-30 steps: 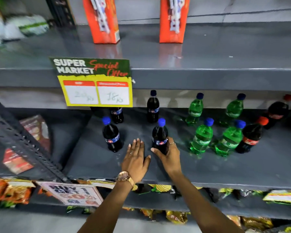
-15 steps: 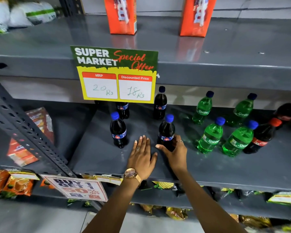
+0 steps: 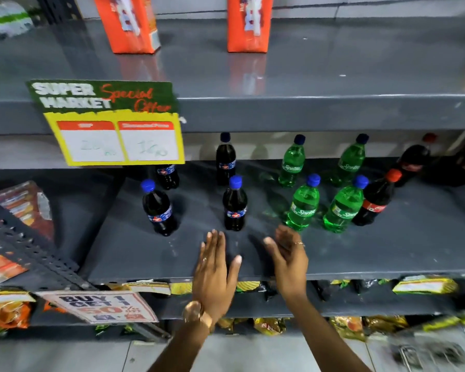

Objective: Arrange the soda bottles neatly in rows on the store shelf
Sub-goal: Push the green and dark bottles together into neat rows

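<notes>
On the grey middle shelf (image 3: 387, 253) the soda bottles stand upright in two rows. A dark cola bottle with a blue cap (image 3: 235, 204) stands in the front row, just beyond my hands, with another (image 3: 157, 208) to its left. Two more dark bottles (image 3: 225, 159) stand behind. To the right are several green Sprite bottles (image 3: 304, 204) and red-capped cola bottles (image 3: 376, 202). My left hand (image 3: 215, 269) lies flat near the shelf's front edge, fingers straight. My right hand (image 3: 289, 255) hovers open beside it and holds nothing.
A yellow and green price sign (image 3: 113, 122) hangs from the upper shelf and hides part of a back bottle (image 3: 168, 176). Orange cartons (image 3: 129, 22) stand on top. Snack packets (image 3: 6, 310) fill the lower shelf. A perforated metal upright (image 3: 24, 242) slants at left.
My right hand has let go of the front dark cola bottle and drawn back toward the shelf edge. The left hand has also slid back a little. The bottle stays upright.
</notes>
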Demonstrator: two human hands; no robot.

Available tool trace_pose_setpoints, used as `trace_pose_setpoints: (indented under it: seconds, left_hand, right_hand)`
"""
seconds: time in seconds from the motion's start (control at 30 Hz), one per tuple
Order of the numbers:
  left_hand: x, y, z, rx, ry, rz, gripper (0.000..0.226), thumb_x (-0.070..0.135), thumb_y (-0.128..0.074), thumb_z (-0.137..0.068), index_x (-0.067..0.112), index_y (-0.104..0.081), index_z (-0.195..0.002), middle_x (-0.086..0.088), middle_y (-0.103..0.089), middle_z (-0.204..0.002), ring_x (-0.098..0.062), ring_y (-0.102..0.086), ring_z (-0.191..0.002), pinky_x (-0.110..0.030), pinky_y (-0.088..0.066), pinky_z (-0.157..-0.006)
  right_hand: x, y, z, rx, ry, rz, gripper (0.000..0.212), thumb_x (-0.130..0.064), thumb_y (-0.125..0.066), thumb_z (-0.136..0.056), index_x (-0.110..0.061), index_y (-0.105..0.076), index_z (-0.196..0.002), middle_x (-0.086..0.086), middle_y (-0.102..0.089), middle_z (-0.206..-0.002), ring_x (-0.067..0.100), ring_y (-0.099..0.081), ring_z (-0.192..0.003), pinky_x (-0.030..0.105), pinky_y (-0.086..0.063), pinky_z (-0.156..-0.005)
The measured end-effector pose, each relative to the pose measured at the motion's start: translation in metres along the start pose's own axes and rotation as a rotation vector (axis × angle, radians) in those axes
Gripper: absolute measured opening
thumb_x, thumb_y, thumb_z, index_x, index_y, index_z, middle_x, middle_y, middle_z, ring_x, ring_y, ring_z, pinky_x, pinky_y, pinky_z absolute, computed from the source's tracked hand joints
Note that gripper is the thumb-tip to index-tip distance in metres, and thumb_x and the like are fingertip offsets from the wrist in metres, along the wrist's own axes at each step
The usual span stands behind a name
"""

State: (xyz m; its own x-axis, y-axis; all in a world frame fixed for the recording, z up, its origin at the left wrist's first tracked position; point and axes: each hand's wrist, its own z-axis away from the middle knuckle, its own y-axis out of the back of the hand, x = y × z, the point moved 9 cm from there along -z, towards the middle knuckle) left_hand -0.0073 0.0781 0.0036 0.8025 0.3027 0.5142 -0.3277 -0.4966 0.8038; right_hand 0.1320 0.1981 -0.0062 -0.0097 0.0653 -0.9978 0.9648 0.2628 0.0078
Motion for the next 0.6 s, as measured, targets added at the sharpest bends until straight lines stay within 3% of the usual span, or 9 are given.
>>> trace_pose_setpoints:
  seconds: [0.1,0.17,0.23,0.3,0.33,0.4,0.47,0.53,0.6]
  left_hand:
    - [0.069,-0.012,0.024,-0.043,-0.196,0.219,0.059,0.046,-0.035,-0.094,0.018,-0.024,-0.144,0.002,-0.024,-0.153,-0.005,-0.014,-0.143,-0.023,-0.015,-0.116]
    - [0.118,-0.032,0.028,-0.115,-0.355,0.262,0.058,0.040,-0.044,-0.093,0.019,-0.026,-0.144,0.003,-0.029,-0.152,-0.003,-0.020,-0.141,-0.021,-0.021,-0.114]
    - [0.154,-0.059,0.019,-0.145,-0.383,0.299,0.063,0.041,-0.047,-0.092,0.022,-0.021,-0.145,0.005,-0.026,-0.153,-0.002,-0.019,-0.140,-0.018,-0.020,-0.113]
    - [0.172,-0.089,-0.001,-0.183,-0.248,0.358,0.070,0.052,-0.039,-0.090,0.023,-0.010,-0.147,0.003,-0.016,-0.156,-0.005,-0.011,-0.142,-0.023,-0.019,-0.116]
    - [0.185,-0.107,-0.012,-0.213,-0.178,0.366,0.076,0.059,-0.035,-0.087,0.021,-0.006,-0.147,0.000,-0.012,-0.157,-0.008,-0.008,-0.143,-0.030,-0.019,-0.117]
    - [0.186,-0.127,-0.027,-0.236,-0.075,0.344,0.087,0.063,-0.033,-0.082,0.012,-0.004,-0.146,-0.009,-0.008,-0.157,-0.013,-0.006,-0.142,-0.039,-0.017,-0.118]
    - [0.189,-0.140,-0.041,-0.211,0.001,0.311,0.088,0.058,-0.031,-0.079,0.005,-0.007,-0.146,-0.015,-0.011,-0.156,-0.023,-0.011,-0.143,-0.035,-0.013,-0.115]
    - [0.190,-0.147,-0.050,-0.182,0.079,0.303,0.085,0.053,-0.038,-0.082,0.003,-0.011,-0.145,-0.017,-0.019,-0.154,-0.029,-0.019,-0.142,-0.030,-0.014,-0.113]
    - [0.188,-0.150,-0.058,-0.143,0.142,0.341,0.079,0.043,-0.050,-0.083,0.002,-0.019,-0.143,-0.019,-0.029,-0.151,-0.029,-0.028,-0.139,-0.027,-0.018,-0.112]
  right_hand:
    - [-0.006,0.083,-0.001,0.262,0.050,-0.041,0.016,-0.013,-0.062,-0.089,-0.012,-0.056,-0.103,0.010,-0.063,-0.098,-0.008,-0.061,-0.081,0.009,-0.047,-0.076]
    - [-0.005,0.136,-0.015,0.398,0.051,-0.024,0.022,-0.014,-0.063,-0.088,-0.011,-0.053,-0.107,0.010,-0.059,-0.101,-0.013,-0.058,-0.078,0.007,-0.046,-0.075]
    - [0.002,0.179,-0.041,0.455,0.024,0.029,0.042,-0.016,-0.068,-0.085,-0.006,-0.048,-0.120,0.012,-0.056,-0.114,-0.007,-0.060,-0.094,0.013,-0.047,-0.086]
    - [0.016,0.202,-0.072,0.394,-0.051,0.095,0.063,-0.018,-0.075,-0.078,-0.008,-0.042,-0.131,0.016,-0.053,-0.129,0.018,-0.056,-0.117,0.032,-0.046,-0.102]
    - [0.018,0.214,-0.089,0.342,-0.078,0.112,0.068,-0.015,-0.077,-0.076,-0.009,-0.041,-0.132,0.019,-0.051,-0.134,0.024,-0.052,-0.122,0.035,-0.046,-0.104]
    - [0.017,0.206,-0.114,0.183,-0.040,0.191,0.073,-0.015,-0.081,-0.070,-0.021,-0.042,-0.131,0.017,-0.052,-0.133,0.027,-0.050,-0.125,0.034,-0.045,-0.103]
    - [0.011,0.201,-0.131,0.055,0.016,0.294,0.079,-0.023,-0.080,-0.065,-0.028,-0.041,-0.133,0.010,-0.056,-0.130,0.026,-0.053,-0.123,0.037,-0.043,-0.103]
    - [0.007,0.202,-0.140,-0.015,0.046,0.319,0.088,-0.023,-0.077,-0.064,-0.012,-0.035,-0.141,0.006,-0.055,-0.130,0.021,-0.052,-0.122,0.029,-0.040,-0.101]
    - [0.005,0.202,-0.146,-0.050,0.060,0.356,0.081,-0.021,-0.080,-0.065,-0.007,-0.042,-0.135,0.006,-0.060,-0.123,0.019,-0.055,-0.115,0.016,-0.040,-0.088]
